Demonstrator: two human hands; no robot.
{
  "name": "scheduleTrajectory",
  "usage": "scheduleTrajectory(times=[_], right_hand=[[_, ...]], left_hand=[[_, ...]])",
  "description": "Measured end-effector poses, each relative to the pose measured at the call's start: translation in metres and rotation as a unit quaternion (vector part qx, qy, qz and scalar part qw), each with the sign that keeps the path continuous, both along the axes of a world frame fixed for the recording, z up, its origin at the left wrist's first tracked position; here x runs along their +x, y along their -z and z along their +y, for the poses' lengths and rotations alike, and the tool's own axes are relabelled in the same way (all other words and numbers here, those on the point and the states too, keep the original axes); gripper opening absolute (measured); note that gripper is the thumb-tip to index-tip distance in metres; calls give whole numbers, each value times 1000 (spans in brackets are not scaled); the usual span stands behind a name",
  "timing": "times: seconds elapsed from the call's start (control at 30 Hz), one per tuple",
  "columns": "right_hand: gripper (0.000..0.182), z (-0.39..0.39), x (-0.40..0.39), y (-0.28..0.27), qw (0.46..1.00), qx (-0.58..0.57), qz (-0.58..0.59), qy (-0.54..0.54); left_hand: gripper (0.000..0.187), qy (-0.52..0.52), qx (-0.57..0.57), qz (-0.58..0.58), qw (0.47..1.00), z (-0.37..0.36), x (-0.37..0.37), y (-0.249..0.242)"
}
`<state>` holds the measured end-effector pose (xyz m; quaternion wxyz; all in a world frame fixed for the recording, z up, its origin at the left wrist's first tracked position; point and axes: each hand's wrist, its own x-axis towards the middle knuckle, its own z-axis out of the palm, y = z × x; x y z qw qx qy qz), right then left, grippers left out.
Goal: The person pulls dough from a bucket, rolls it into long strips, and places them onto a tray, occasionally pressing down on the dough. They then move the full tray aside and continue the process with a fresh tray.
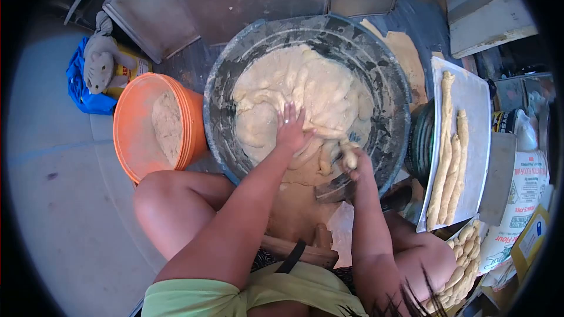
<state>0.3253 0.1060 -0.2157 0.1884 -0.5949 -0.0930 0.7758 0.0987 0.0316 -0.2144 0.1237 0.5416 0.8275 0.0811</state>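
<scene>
A large mass of pale dough [317, 88] fills the middle of a wide dark basin [220, 91] between my knees. My left hand [292, 130] lies on the near part of the dough, fingers spread, a ring on one of them. At the dough's near right edge, my right hand [358, 167] is closed around a piece of dough [349, 155]. That piece sticks out past the fingers and lies close to the main mass. My palm hides part of it. A small loose strip of dough [325, 159] lies just left of my right hand.
An orange bucket [194, 135] with flour inside stands left of the basin. On the right, a metal tray [476, 117] carries three long dough ropes [451, 170]. Braided dough pieces [464, 264] lie below it, near a flour sack [526, 199]. Metal sheets [258, 6] lean behind.
</scene>
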Motion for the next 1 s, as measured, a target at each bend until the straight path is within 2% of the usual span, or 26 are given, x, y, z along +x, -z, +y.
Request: scheduleTrajectory(times=[0.03, 0.07, 0.1, 0.17, 0.2, 0.23, 0.3, 0.33, 0.37, 0.4, 0.43, 0.5, 0.53, 0.57, 0.6, 0.63, 0.67, 0.7, 0.73, 0.77, 0.8, 0.83, 0.87, 0.93, 0.97, 1.0], right_hand=[[33, -2, -4, -4, 1000, 9, 2, 4], [37, -4, -10, -9, 973, 134, -66, -178], [40, -6, -14, -15, 893, 251, -135, -349], [41, 5, -36, -89, 683, 456, -188, -538], [41, 8, -48, -134, 680, 490, -190, -512], [41, 11, -56, -179, 675, 522, -193, -485], [41, 12, -54, -256, 678, 588, -230, -376], [44, 13, -49, -285, 715, 609, -227, -256], [47, 14, -45, -307, 739, 624, -216, -133], [50, 18, -44, -319, 740, 664, -103, -34], [53, 20, -46, -330, 723, 688, 16, 62], [64, 0, -74, -357, 786, 539, 295, 65], [63, -19, -100, -351, 733, 636, 232, 55], [63, -32, -121, -342, 669, 723, 164, 45], [60, -44, -121, -341, 706, 686, 132, -116], [57, -58, -118, -338, 722, 627, 96, -276], [53, -68, -125, -318, 714, 629, 64, -300], [48, -76, -133, -285, 705, 629, 33, -324], [47, -81, -130, -247, 675, 650, 2, -348], [46, -86, -123, -204, 643, 670, -31, -371], [46, -92, -109, -154, 601, 704, -61, -375], [46, -98, -91, -114, 557, 734, -93, -377], [44, -104, -72, -96, 558, 721, -132, -388], [43, -102, -43, -87, 561, 705, -174, -398], [38, -93, -34, -93, 743, 536, -24, -401], [35, -80, -24, -100, 862, 324, 128, -369]], left_hand=[[86, -15, -64, -37, 997, -3, 5, -19], [90, -28, -127, -74, 989, -4, 9, -33], [90, -23, -118, -72, 990, -4, 12, -39], [91, 164, -70, -340, 923, -2, 18, -52], [71, 205, -23, -292, 934, 6, 34, -82], [71, 220, -20, -287, 932, 15, 40, -112], [60, 73, 86, -511, 852, 37, 52, -168], [33, -21, 248, -459, 853, 36, 61, -187], [30, -27, 236, -557, 795, 32, 61, -230], [28, -35, 221, -647, 729, 27, 55, -276], [27, -22, 217, -651, 727, 25, 50, -304], [26, 48, 247, -656, 712, 22, 43, -356], [23, 46, 315, -655, 685, 19, 45, -390], [21, 133, 403, -535, 731, 21, 32, -413], [26, 149, 415, -595, 672, 22, 22, -443], [32, 118, 430, -596, 668, 20, 9, -475], [33, 120, 432, -665, 597, 18, -12, -506], [29, 201, 432, -649, 593, 13, -31, -538], [26, 175, 491, -608, 599, 11, -58, -570], [24, 198, 455, -660, 564, 7, -96, -598], [16, 167, 527, -619, 558, 3, -119, -627], [10, 175, 547, -633, 519, 5, -159, -656], [10, 222, 542, -644, 492, 7, -174, -665], [16, 164, 551, -581, 576, 25, -214, -681], [17, 154, 523, -567, 617, 36, -221, -678], [28, 214, 330, -675, 625, 53, -229, -668]])
